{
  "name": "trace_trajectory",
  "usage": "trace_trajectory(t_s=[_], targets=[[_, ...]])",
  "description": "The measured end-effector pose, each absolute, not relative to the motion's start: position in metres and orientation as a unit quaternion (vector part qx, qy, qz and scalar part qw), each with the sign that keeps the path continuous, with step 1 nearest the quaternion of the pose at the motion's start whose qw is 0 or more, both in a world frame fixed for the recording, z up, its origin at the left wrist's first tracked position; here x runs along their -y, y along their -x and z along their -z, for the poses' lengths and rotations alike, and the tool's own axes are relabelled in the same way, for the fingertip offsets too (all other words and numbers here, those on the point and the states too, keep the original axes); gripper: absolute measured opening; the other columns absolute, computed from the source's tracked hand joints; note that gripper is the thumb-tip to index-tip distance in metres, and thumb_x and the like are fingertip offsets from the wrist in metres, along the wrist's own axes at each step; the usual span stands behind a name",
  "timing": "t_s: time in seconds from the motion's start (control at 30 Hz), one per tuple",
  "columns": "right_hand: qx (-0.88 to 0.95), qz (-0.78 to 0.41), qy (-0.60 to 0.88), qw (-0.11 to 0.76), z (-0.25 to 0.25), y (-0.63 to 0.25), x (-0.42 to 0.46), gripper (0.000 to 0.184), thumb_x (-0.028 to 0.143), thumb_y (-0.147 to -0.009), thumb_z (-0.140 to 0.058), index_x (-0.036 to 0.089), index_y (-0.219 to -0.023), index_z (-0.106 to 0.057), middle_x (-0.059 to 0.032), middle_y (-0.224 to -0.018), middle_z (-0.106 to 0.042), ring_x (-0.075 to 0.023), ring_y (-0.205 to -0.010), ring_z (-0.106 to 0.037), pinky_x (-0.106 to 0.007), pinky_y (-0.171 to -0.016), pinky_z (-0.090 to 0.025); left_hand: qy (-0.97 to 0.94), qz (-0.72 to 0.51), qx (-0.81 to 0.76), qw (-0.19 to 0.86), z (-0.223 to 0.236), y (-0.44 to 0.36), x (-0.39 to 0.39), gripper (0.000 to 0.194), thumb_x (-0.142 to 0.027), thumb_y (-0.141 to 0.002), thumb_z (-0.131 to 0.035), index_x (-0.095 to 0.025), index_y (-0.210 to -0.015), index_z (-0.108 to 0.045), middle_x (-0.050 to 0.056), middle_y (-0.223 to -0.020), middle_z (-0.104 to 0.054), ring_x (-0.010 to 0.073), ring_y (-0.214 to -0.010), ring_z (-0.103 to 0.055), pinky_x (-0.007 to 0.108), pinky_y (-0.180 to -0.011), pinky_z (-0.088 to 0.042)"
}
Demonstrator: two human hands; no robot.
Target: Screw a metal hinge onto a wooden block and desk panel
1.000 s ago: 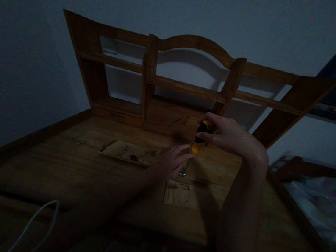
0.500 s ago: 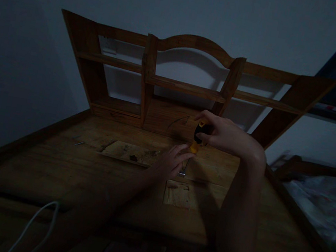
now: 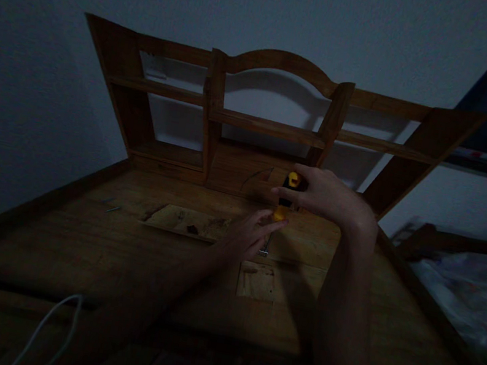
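A yellow-and-black screwdriver [image 3: 285, 199] stands nearly upright over the wooden desktop [image 3: 308, 243]. Its handle is gripped from above by my right hand [image 3: 323, 194], thumb on the near side and fingers around the top. Low on the handle, the fingers of my left hand [image 3: 250, 232] close around its yellow end. The thin shaft runs down to a small shiny metal piece [image 3: 263, 253] on the wood; the exact contact at the tip is too dark to see. Left of my hands lies a rough, pale wooden strip [image 3: 185, 221] with dark holes.
A square, pale recessed patch [image 3: 256, 281] is just in front of the metal piece. Screw-like slivers [image 3: 112, 209] lie to the left. A wooden shelf unit [image 3: 274, 128] stands along the back. A white cable [image 3: 73, 322] loops at the front left edge.
My right hand has turned a little around the screwdriver handle, its fingers shifting so more of the yellow top shows. My left hand stays nearly in place.
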State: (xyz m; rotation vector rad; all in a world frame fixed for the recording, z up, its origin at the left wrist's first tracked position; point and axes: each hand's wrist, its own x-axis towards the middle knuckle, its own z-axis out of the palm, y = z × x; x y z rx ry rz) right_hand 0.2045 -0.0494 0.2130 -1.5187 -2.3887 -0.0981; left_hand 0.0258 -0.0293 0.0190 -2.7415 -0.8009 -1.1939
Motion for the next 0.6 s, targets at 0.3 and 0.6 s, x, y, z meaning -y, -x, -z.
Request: trace_trajectory(t_s=[0.3, 0.6], targets=[[0.860, -0.020, 0.480, 0.173, -0.2178, -0.2135, 0.0532, 0.035, 0.035, -0.087, -0.061, 0.020, -0.119, -0.063, -0.0070, -0.105, -0.072, -0.0215, -0.087, -0.066, -0.030, -0.073, -0.045, 0.887, 0.388, 0.248, 0.016, -0.0203, -0.0262, 0.0278, 0.068, -0.006, -0.088, -0.045, -0.027, -0.152, -0.035, 0.013, -0.147, -0.039, 0.0249, -0.130, -0.050, 0.042, -0.104, -0.050], [0.830, 0.025, 0.531, 0.169, -0.2151, -0.2055, 0.0505, 0.036, 0.054, -0.088, -0.058, 0.019, -0.091, -0.066, -0.0090, -0.089, -0.070, -0.0236, -0.080, -0.064, -0.031, -0.066, -0.041, 0.885, 0.388, 0.258, 0.009, -0.0169, -0.0260, 0.0273, 0.070, -0.004, -0.088, -0.044, -0.030, -0.153, -0.033, 0.011, -0.148, -0.037, 0.0245, -0.130, -0.049, 0.044, -0.105, -0.049]])
